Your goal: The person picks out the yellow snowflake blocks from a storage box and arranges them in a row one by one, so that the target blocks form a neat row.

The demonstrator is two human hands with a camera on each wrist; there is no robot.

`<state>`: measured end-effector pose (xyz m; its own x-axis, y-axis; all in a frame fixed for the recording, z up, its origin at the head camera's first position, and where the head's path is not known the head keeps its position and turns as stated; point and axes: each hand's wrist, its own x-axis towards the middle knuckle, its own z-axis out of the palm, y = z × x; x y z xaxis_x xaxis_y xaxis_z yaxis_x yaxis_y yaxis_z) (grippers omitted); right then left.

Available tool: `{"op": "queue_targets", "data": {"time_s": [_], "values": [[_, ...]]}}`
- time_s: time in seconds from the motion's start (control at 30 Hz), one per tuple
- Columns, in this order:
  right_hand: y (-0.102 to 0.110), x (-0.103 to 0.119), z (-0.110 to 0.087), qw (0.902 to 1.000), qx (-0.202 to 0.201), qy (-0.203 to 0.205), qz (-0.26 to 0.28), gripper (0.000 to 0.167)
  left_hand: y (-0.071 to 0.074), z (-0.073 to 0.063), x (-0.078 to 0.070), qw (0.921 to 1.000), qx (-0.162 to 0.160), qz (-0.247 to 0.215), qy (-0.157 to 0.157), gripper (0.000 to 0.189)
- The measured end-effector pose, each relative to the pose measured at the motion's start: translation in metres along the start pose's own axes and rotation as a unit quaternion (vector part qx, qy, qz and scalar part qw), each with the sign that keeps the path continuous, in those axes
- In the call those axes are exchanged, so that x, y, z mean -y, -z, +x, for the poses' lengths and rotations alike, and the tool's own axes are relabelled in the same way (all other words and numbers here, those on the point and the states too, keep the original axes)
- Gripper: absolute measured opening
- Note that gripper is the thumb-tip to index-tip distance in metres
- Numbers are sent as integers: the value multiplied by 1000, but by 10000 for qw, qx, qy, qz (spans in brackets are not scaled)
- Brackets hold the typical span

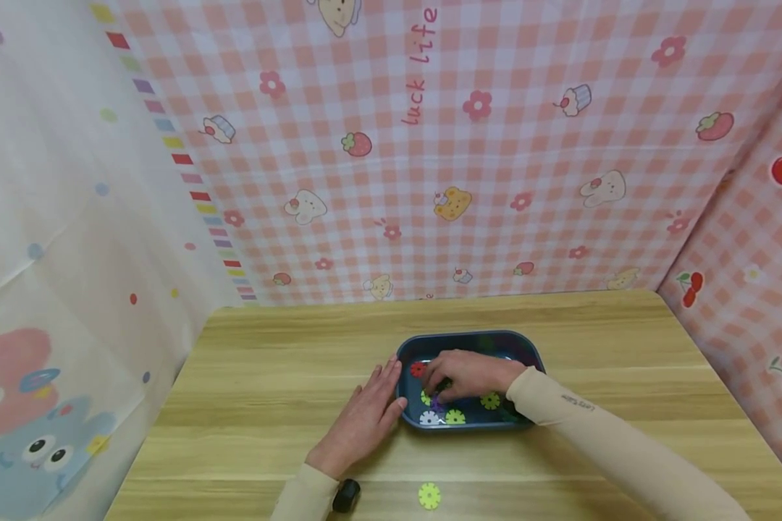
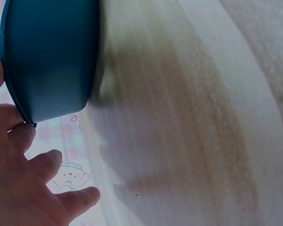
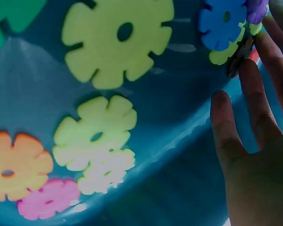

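A dark blue tray point(image 1: 472, 428) stands on the table, holding several flower-shaped plastic discs. My left hand point(image 1: 365, 416) rests against its left end, fingers mostly extended; in the left wrist view, fingertips touch the tray's rim point(image 2: 7, 82). My right hand point(image 1: 472, 373) reaches inside, its fingertips down among the discs on the left side. Near them are a purple disc point(image 3: 257, 10), a blue disc point(image 3: 221, 23) and a dark disc point(image 3: 240, 57). Whether thumb and index finger pinch one is hidden. A red disc point(image 1: 418, 369) and a white disc point(image 1: 429, 418) lie close by.
One yellow-green disc point(image 1: 429, 496) lies on the wooden table point(image 1: 267, 405) in front of the tray. Orange point(image 3: 19, 165), pink point(image 3: 49, 200) and yellow-green discs point(image 3: 118, 33) lie elsewhere inside the tray. Patterned cloth point(image 1: 391, 181) hangs behind the table and at both sides.
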<state>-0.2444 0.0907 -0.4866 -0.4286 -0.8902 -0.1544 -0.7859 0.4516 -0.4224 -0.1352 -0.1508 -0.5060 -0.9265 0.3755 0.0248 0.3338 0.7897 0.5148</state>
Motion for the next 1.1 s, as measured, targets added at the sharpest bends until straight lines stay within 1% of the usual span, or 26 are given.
{"op": "queue_targets", "data": {"time_s": [0.13, 0.27, 0.37, 0.47, 0.53, 0.6, 0.77, 0.83, 0.9, 1.1], "values": [[1, -5, -4, 9999, -66, -73, 76, 20, 0, 0, 0, 10000, 24, 11, 29, 63], [2, -9, -13, 10000, -41, -14, -12, 18, -1, 1, -1, 10000, 43, -10, 36, 64], [2, -8, -19, 9999, 38, 36, -90, 19, -1, 0, -1, 10000, 4, 3, 20, 64], [3, -6, -23, 9997, 223, 68, -45, 18, -2, 0, -1, 10000, -23, 25, -13, 64], [5, -4, -22, 9994, 328, 94, 61, 17, -1, 0, 0, 10000, -22, 32, -27, 64], [5, -2, -20, 9991, 297, 133, 264, 17, -1, 0, 0, 10000, -9, 26, -37, 64], [3, -4, -8, 9976, -121, 61, 682, 24, -1, 1, 0, 10000, 19, 10, -38, 64], [1, -6, -4, 9976, -124, -60, 685, 27, -1, 1, 1, 10000, 33, -10, -37, 63], [-2, -8, -2, 9980, -43, -154, 618, 29, -2, 1, 1, 10000, 46, -7, -37, 63], [-5, -10, 1, 9987, 80, -226, 452, 32, -1, 0, 0, 9999, 55, 85, -27, 63]]}}
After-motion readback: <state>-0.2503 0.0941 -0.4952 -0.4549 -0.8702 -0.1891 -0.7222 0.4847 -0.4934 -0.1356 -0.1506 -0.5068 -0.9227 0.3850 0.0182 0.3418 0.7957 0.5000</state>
